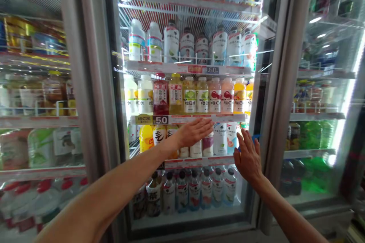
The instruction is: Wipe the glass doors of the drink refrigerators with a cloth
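Note:
My left hand (196,131) reaches across the middle of a lit drinks cooler. Its fingers are stretched out together and hold nothing. They lie in front of a shelf edge (188,119), just below a row of juice-coloured bottles (202,95); whether they touch anything, I cannot tell. My right hand (248,155) is raised near the cooler's right side, its fingers apart and nothing visible in it. A small blue thing (256,136) shows partly behind those fingers. White-labelled bottles (220,138) stand on the shelf between my hands, partly hidden by my left hand.
Dark-capped bottles (194,190) line the bottom shelf, and white-labelled bottles (220,47) fill an upper one. Metal door frames (95,64) flank the middle section. More drinks, including red-capped bottles (44,197) and green bottles (312,136), stand in sections to either side.

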